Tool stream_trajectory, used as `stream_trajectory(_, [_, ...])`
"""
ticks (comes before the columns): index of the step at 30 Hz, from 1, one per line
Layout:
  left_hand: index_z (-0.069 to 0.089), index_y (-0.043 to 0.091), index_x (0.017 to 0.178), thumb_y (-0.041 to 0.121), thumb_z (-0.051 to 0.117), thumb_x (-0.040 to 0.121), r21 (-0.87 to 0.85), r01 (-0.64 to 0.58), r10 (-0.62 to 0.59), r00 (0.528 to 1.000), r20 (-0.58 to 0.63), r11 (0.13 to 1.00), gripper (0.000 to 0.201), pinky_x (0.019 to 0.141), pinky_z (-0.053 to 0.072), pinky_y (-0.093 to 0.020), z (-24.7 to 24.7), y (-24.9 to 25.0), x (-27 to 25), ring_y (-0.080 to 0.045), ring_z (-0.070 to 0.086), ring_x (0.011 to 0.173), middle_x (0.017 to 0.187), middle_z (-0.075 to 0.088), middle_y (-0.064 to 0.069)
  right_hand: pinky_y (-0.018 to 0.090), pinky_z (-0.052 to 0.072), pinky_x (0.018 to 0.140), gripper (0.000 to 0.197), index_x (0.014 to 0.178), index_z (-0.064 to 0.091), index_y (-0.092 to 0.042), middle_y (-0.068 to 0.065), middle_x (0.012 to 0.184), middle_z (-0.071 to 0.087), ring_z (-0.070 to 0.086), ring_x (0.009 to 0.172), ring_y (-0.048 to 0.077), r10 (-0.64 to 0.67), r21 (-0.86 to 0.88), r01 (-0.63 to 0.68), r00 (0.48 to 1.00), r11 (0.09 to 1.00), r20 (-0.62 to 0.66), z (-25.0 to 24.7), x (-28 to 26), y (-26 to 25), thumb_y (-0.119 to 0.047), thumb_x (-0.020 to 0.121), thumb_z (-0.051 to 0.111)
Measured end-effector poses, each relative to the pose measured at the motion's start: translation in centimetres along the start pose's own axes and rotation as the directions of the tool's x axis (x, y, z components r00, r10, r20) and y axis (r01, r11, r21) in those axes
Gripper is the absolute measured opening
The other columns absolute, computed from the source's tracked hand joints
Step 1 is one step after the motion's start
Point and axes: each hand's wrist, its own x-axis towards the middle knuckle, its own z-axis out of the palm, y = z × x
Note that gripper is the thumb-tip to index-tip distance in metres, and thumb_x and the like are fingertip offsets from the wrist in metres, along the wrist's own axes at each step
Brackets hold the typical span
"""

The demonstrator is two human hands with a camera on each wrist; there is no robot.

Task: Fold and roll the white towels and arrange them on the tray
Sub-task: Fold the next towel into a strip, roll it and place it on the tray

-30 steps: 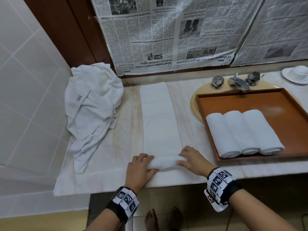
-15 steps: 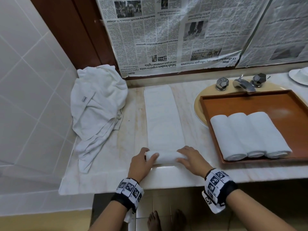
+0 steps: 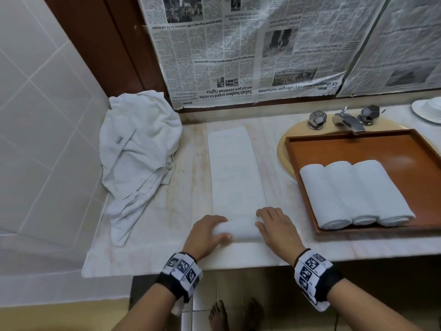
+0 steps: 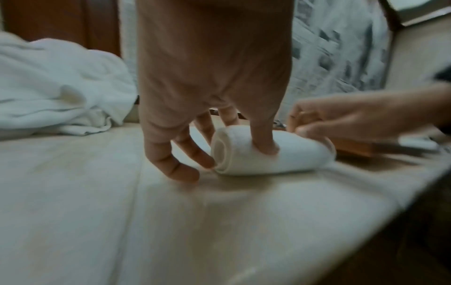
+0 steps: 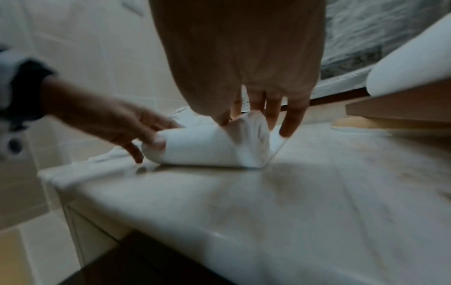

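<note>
A long folded white towel [image 3: 235, 168] lies flat on the marble counter, running away from me. Its near end is wound into a roll [image 3: 241, 229]. My left hand [image 3: 206, 232] grips the roll's left end, thumb pressed into the near side [image 4: 266, 142]. My right hand [image 3: 274, 226] curls over the right end, fingers [image 5: 290, 119] down the far side. Three finished towel rolls [image 3: 353, 194] lie side by side at the front of the brown wooden tray [image 3: 372, 144].
A heap of unfolded white towels [image 3: 140, 149] sits at the counter's left against the tiled wall. The tray rests over the sink, with the faucet [image 3: 348, 119] behind it. A white dish [image 3: 429, 111] stands far right. Newspaper covers the back wall.
Both hands have pushed the roll away from the counter's front edge. The roll has grown thicker and the flat stretch of towel is shorter.
</note>
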Motion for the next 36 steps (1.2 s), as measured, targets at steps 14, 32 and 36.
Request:
stream_trajectory(14, [0.05,0.045,0.136,0.062,0.066,0.081,0.2,-0.102,0.128,0.984,-0.123,0.974,0.059,0.093,0.046,-0.031,1.6,0.0,-3.5,-0.009,0.036,0.119,0.141,0.034,0.022,0.026,0.043,0.088,0.039,0.109,0.063,-0.025,-0.01,0.106,0.064,0.056,0.099,0.011,-0.005,0.388,-0.162,0.919,0.907,0.394,-1.3,0.3,1.7,-0.058,0.088,0.063])
stream_trajectory(32, [0.049,0.033,0.138,0.062,0.057,0.091,-0.035,0.072,-0.074,0.995,-0.065,0.997,0.056,0.091,0.045,-0.024,0.6,1.7,-1.0,-0.01,0.053,0.109,0.13,0.048,0.006,0.029,0.04,0.088,0.068,0.11,0.067,-0.018,-0.005,0.104,0.059,0.051,0.098,0.014,0.032,0.336,-0.132,0.957,0.932,0.288,-0.6,1.2,0.5,-0.075,0.084,0.041])
stream_trajectory(36, [0.049,0.036,0.14,0.072,0.058,0.082,0.085,-0.01,0.008,1.0,0.025,0.996,0.069,0.097,0.044,-0.032,0.8,1.2,-1.4,-0.011,0.05,0.116,0.13,0.046,0.01,0.032,0.043,0.086,0.043,0.097,0.065,-0.014,-0.001,0.102,0.065,0.057,0.093,0.016,0.058,0.377,-0.219,0.917,0.9,0.394,-1.6,1.8,0.4,-0.055,0.095,0.053])
